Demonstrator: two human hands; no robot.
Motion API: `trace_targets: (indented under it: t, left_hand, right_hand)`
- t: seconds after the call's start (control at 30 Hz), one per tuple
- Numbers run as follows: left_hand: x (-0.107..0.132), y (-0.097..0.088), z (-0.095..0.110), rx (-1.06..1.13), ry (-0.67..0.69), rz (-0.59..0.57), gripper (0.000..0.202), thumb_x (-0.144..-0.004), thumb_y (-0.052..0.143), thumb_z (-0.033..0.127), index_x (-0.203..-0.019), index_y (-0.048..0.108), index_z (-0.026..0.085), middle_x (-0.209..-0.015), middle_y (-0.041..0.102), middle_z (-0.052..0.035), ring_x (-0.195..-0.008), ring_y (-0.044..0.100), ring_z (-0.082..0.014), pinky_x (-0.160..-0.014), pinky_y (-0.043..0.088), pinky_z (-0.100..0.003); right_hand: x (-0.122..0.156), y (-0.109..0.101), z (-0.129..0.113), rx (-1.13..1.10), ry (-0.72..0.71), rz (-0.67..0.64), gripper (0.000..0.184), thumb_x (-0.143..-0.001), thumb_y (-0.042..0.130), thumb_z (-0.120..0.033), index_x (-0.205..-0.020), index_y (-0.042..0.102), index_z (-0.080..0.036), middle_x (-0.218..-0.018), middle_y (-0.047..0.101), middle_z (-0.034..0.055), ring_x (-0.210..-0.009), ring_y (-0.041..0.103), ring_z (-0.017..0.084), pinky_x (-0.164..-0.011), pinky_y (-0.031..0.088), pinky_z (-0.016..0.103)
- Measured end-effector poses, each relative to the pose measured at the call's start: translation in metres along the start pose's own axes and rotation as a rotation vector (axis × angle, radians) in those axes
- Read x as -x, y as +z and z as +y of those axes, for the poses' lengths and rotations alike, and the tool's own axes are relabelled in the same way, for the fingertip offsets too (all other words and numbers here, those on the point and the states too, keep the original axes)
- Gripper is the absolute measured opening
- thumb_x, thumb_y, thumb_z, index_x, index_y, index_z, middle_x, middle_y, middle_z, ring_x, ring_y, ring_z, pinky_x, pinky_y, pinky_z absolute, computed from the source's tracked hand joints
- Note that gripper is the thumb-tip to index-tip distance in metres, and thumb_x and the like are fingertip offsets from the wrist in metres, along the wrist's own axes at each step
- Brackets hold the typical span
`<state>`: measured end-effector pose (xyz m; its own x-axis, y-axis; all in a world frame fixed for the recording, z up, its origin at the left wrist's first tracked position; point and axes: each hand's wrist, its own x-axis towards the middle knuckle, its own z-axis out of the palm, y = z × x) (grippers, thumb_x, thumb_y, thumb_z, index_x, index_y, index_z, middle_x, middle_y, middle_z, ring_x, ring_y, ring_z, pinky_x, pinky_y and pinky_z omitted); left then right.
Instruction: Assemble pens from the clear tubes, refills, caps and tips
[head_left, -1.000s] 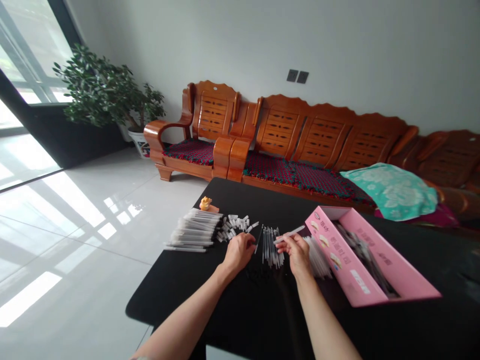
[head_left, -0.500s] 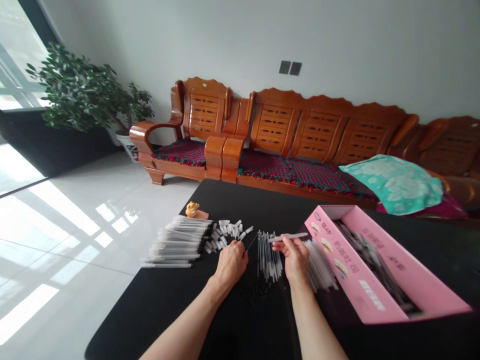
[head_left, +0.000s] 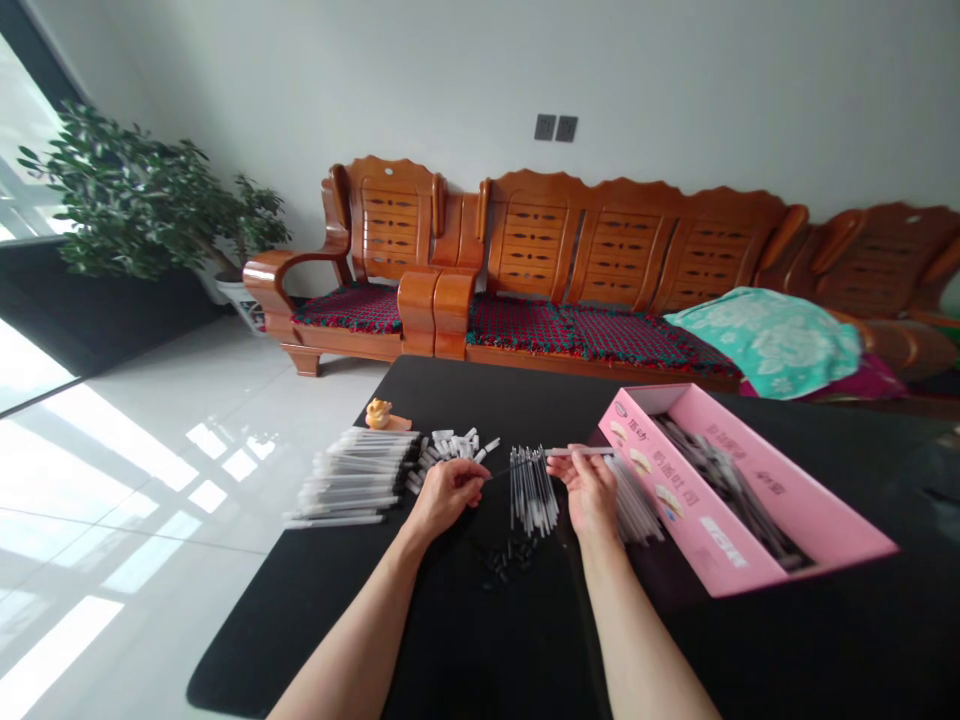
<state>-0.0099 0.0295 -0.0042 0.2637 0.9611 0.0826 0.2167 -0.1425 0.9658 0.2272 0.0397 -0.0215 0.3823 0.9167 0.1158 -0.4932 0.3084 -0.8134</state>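
My left hand [head_left: 448, 490] is closed in a pinch on a thin dark pen refill [head_left: 511, 466], which points right. Between the fingers of my right hand [head_left: 589, 492] lies a whitish pen barrel [head_left: 559, 453], held nearly level. The refill's far end is close to the barrel's left end; whether it is inside I cannot tell. Below and between the hands is a bundle of loose refills [head_left: 534, 500]. Small white pen caps [head_left: 450, 446] are heaped beyond my left hand. More empty barrels [head_left: 636, 508] lie right of my right hand, partly hidden by it.
Capped pens [head_left: 349, 480] lie in a stack on the left of the black table [head_left: 315, 610]. Small black plugs [head_left: 506, 562] are scattered near me. A pink box [head_left: 667, 510] of dark pen parts stands at the right. A small yellow figurine [head_left: 379, 412] sits behind the stack.
My left hand has moved slightly left and raised the refill from a steep slant to nearly level, in line with the barrel. The right hand keeps its hold. The view has shifted slightly.
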Motion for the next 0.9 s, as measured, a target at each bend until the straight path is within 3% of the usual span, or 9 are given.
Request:
trace_targets:
  t: [0.27, 0.7, 0.9]
  left_hand:
    - [-0.004, -0.005, -0.01, 0.106, -0.028, 0.018, 0.023, -0.079, 0.061, 0.029, -0.091, 0.07, 0.012, -0.06, 0.062, -0.0012, -0.05, 0.056, -0.0101, -0.05, 0.045, -0.018]
    - [-0.003, 0.0, -0.005, 0.186, -0.046, 0.005, 0.024, -0.078, 0.065, 0.031, -0.088, 0.07, 0.01, -0.059, 0.061, -0.0013, -0.049, 0.054, -0.0084, -0.049, 0.045, -0.017]
    - [-0.001, 0.004, 0.001, 0.42, -0.123, 0.005, 0.033, -0.071, 0.076, 0.035, -0.09, 0.066, 0.009, -0.063, 0.064, -0.0023, -0.053, 0.059, -0.0106, -0.05, 0.048, -0.02]
  right_hand:
    - [0.0, -0.002, -0.001, 0.009, 0.026, -0.023, 0.027, -0.072, 0.077, -0.03, -0.089, 0.063, -0.015, -0.069, 0.074, 0.0065, -0.06, 0.072, 0.02, -0.053, 0.059, 0.028]
    - [0.004, 0.004, -0.005, 0.034, 0.103, -0.055, 0.026, -0.069, 0.078, -0.03, -0.086, 0.064, -0.015, -0.066, 0.074, 0.0062, -0.055, 0.071, 0.02, -0.049, 0.059, 0.027]
    - [0.006, 0.003, -0.006, 0.026, 0.184, -0.125, 0.021, -0.071, 0.076, -0.027, -0.084, 0.067, -0.014, -0.067, 0.075, 0.0083, -0.053, 0.07, 0.019, -0.048, 0.059, 0.027]
